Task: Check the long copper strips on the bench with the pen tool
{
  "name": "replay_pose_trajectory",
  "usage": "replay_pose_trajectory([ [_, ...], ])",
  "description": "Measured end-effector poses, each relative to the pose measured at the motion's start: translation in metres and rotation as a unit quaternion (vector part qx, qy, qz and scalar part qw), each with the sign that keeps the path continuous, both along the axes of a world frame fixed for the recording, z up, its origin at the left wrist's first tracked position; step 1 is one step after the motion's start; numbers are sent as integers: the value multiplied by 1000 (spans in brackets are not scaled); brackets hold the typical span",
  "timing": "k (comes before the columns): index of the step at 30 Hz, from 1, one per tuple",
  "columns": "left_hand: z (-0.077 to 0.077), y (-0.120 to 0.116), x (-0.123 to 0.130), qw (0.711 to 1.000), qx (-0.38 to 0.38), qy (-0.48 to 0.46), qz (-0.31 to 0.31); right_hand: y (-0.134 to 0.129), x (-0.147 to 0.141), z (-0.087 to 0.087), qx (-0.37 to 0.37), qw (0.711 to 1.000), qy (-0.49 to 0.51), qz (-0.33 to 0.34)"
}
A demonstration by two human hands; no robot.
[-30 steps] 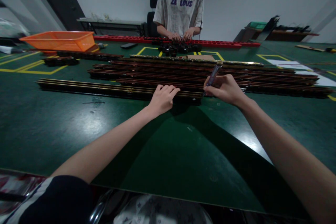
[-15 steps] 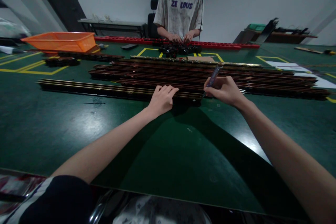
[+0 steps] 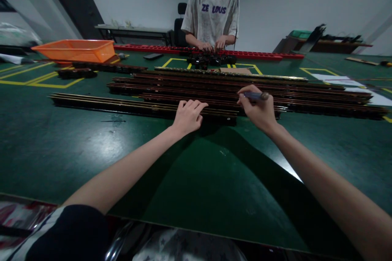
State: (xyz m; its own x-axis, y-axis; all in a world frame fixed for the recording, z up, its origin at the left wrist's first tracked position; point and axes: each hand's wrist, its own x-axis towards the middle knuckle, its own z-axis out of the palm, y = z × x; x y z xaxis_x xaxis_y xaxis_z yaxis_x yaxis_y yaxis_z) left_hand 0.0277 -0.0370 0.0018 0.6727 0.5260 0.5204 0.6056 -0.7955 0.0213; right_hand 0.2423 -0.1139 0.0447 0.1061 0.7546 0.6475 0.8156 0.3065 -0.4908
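Note:
My left hand [image 3: 189, 117] rests over the right part of the nearest bundle of long dark strips [image 3: 122, 103], its fingers closed around the bundle's upper edge. In my right hand [image 3: 259, 108] is a pen [image 3: 255, 96], pinched between thumb and fingers and lying nearly level, its thick end to the right. This hand is just right of the near bundle's end, above the front edge of a larger stack of long dark strips [image 3: 315, 97]. A small pale dot shows on the near bundle's right end.
An orange basket [image 3: 76, 51] stands at the back left, near a dark phone [image 3: 153, 56]. Across the green table [image 3: 196, 179], a person [image 3: 214, 16] handles dark parts [image 3: 208, 59] before a long red rail [image 3: 260, 54]. White papers [image 3: 333, 79] lie at the right.
The pen has tipped from steep to nearly level as my right hand turned. My left hand remains on the near bundle. The whole view has shifted slightly.

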Motion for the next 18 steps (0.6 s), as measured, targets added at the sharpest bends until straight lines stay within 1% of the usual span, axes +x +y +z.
replay_pose_trajectory([
  [1, 0, 0, 0, 1000, 3, 2, 3, 0, -4, -4, 11, 1000, -27, -8],
  [3, 0, 0, 0, 1000, 6, 7, 13, -1, -14, -14, 5, 997, -82, -4],
  [7, -1, 0, 2, 999, 12, 7, 41, -1, -34, -32, -24, 980, -191, 52],
  [9, -2, 0, 3, 999, 18, 4, 49, 0, -41, -40, -41, 971, -227, 65],
  [13, -3, 0, 4, 999, 20, -7, 50, 3, -44, -49, -63, 964, -257, 24],
  [18, -3, -1, 3, 1000, 16, -12, 23, 2, -44, -48, -91, 956, -276, -46],
])
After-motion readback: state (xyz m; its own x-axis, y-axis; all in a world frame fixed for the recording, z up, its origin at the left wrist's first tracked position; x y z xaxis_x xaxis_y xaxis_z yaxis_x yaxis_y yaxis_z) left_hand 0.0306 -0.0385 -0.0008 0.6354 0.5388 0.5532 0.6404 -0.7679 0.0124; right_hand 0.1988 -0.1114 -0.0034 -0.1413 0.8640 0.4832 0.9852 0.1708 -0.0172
